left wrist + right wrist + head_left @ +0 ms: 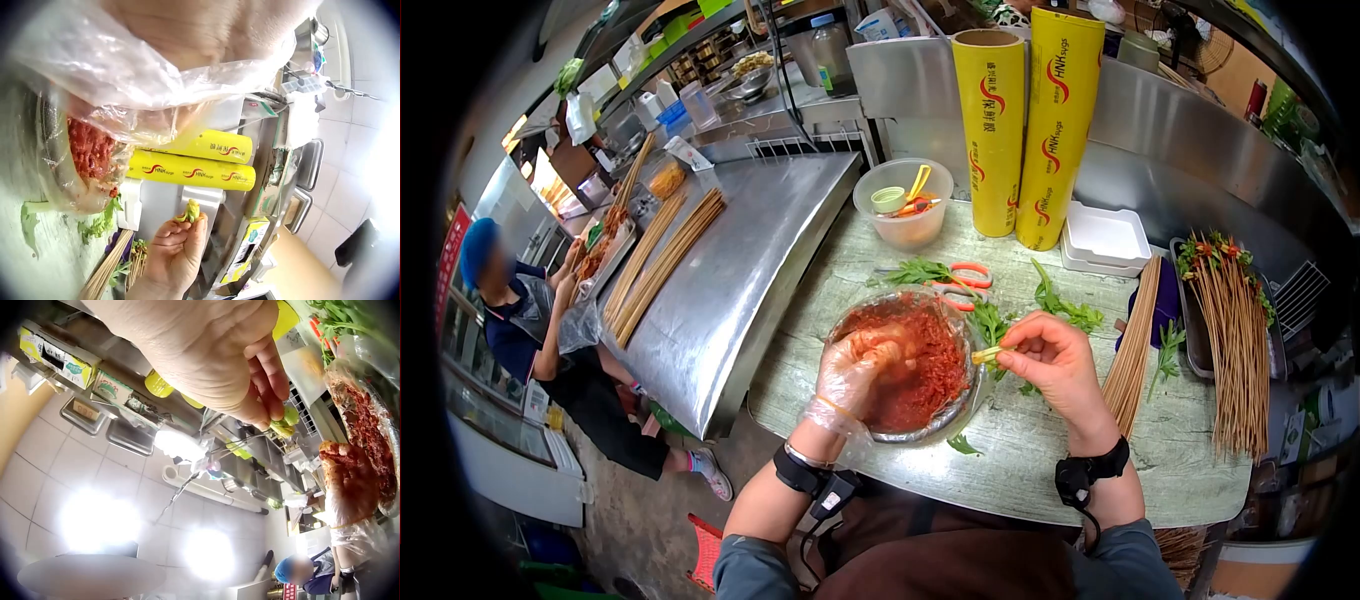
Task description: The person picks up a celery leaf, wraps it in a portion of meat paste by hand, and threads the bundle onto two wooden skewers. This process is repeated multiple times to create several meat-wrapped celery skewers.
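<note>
glove (pixel 832 418), clear and loose, covers the left hand (pixel 862 368), fingers curled over the bowl (pixel 908 438) in mid-frame; i can't tell whether it grips any of the red mixture (pixel 938 375) there. and the right hand (pixel 1052 360), bare, just right of the bowl, pinches a small yellow-green piece (pixel 986 355) between thumb and fingers. the mixture sits in that plastic-lined bowl, some of it smeared on the glove. leafy greens (pixel 1084 317) lie just beyond the right hand, orange-handled scissors (pixel 976 267) behind the bowl. farther up, a clear tub (pixel 908 233), two yellow rolls (pixel 1055 130) standing upright, white boxes (pixel 1105 243) beside them. over right, loose sticks (pixel 1132 355), then a tray (pixel 1196 345) of sticks topped with red and green. far left, a person in a blue cap (pixel 480 250) works by the steel table (pixel 745 240), where more sticks lie.
</note>
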Available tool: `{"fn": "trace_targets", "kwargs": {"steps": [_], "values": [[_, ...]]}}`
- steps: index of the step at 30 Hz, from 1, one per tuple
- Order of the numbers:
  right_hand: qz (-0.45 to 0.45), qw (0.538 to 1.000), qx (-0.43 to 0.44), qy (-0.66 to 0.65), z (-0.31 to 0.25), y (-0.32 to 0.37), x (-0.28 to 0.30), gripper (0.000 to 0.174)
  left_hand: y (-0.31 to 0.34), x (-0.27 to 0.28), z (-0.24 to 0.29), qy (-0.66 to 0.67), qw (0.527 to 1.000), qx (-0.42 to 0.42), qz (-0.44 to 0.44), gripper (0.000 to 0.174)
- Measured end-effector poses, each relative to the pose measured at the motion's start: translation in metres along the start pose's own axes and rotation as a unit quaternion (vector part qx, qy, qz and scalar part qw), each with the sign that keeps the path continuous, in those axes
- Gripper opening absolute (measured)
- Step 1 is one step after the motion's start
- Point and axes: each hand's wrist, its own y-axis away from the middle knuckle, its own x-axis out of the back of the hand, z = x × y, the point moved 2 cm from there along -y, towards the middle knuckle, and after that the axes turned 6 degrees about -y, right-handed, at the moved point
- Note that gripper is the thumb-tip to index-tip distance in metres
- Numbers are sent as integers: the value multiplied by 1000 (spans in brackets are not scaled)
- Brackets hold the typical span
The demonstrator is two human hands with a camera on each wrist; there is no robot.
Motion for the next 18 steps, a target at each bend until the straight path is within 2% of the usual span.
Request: {"fn": "trace_targets", "kwargs": {"steps": [3, 6, 9, 11, 12, 13, 15, 16, 18], "values": [[-7, 1000, 2, 28, 3, 0, 1, 12, 4, -6, 4, 25, 999, 34, 6, 19], [-24, 997, 16, 69, 5, 0, -2, 12, 6, -17, 12, 46, 993, 106, 35, 22], [-59, 990, 50, 121, 4, 1, -11, 13, 5, -15, 2, -51, 998, 21, -30, 23], [-92, 978, 82, 169, 3, 2, -16, 13, 7, -19, -3, -70, 997, -26, -23, 22], [-92, 981, 74, 152, 4, 3, -18, 13, 8, -23, -4, -80, 995, -48, -19, 21], [-92, 984, 67, 137, 4, 4, -20, 14, 10, -28, -4, -63, 997, -29, -21, 20], [-85, 987, 56, 122, 2, 6, -26, 14, 13, -40, -3, -108, 993, -16, -52, 22], [-85, 981, 89, 152, 2, 6, -26, 14, 14, -45, -3, -132, 989, -10, -67, 23], [-88, 961, 153, 211, 3, 4, -26, 14, 23, -59, 3, -52, 995, 42, -75, 28]]}}
